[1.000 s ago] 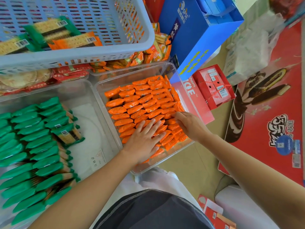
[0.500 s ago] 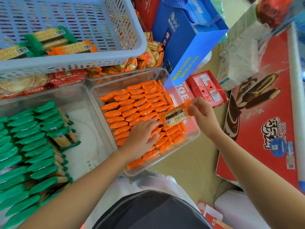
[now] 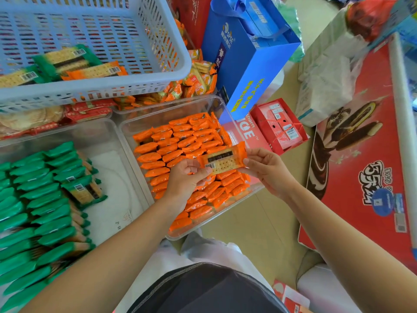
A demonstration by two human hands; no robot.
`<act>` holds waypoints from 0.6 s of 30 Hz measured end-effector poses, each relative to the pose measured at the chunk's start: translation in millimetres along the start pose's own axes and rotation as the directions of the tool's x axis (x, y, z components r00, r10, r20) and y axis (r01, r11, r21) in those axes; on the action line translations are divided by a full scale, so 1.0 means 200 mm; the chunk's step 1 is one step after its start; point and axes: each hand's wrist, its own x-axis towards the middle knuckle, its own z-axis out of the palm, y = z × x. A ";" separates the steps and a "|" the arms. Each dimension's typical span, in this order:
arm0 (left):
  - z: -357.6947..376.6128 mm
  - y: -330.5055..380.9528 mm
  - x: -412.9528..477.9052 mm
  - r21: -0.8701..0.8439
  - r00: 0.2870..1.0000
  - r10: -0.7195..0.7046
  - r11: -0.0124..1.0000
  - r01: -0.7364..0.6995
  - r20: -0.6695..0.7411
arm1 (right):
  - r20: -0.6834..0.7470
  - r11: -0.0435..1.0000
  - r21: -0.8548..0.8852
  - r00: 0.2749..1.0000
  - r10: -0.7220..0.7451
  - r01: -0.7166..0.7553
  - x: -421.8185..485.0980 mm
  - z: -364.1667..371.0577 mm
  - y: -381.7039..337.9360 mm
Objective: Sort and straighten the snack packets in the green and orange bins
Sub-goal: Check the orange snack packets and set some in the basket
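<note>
Half a second earlier the left hand (image 3: 187, 177) had lain on the orange rows while the right hand (image 3: 266, 170) alone carried the loose orange-wrapped cracker packet (image 3: 222, 160). By this moment the left hand had come up to take the packet's near end, so both hands shared it above the bin. That suggested the packet was being turned or squared up before going back into a row.

At the far left, the green foil snack packets (image 3: 40, 199) stood on edge in rows inside a clear plastic bin (image 3: 112, 177). One flat green packet (image 3: 84, 190) lay barcode up across them, seemingly not yet straightened. Next came the clear plastic bin (image 3: 126, 136) of orange foil packets (image 3: 171, 152), packed in fairly even rows.

Over its right half the left forearm reached in, palm turned up, thumb and fingers pinching the packet's barcode end. The packet was held roughly level with its clear window upward. The right hand closed thumb and fingertips on the opposite end.
</note>
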 end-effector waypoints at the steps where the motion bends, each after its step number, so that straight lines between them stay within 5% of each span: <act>1: 0.01 0.00 -0.01 0.006 1.000 0.012 1.000 -0.012 -0.002 | -0.014 1.000 -0.001 1.000 0.002 -0.002 0.00 0.00 0.00; 7: 0.06 -0.03 -0.03 0.176 0.987 0.162 0.972 -0.159 -0.004 | -0.031 0.989 0.088 0.992 0.121 -0.118 0.00 -0.01 -0.01; 12: 0.04 -0.08 -0.01 0.582 0.870 0.463 0.666 -0.467 0.169 | 0.027 0.980 0.109 0.986 0.165 -0.167 -0.01 -0.02 -0.01; 15: 0.04 -0.05 -0.01 0.617 0.861 0.477 0.627 -0.476 0.179 | 0.027 0.985 0.074 0.988 0.152 -0.154 -0.01 -0.03 -0.01; 18: 0.03 -0.04 -0.02 0.574 0.894 0.388 0.690 -0.442 0.223 | -0.017 0.992 0.030 0.993 0.121 -0.120 0.00 -0.04 -0.01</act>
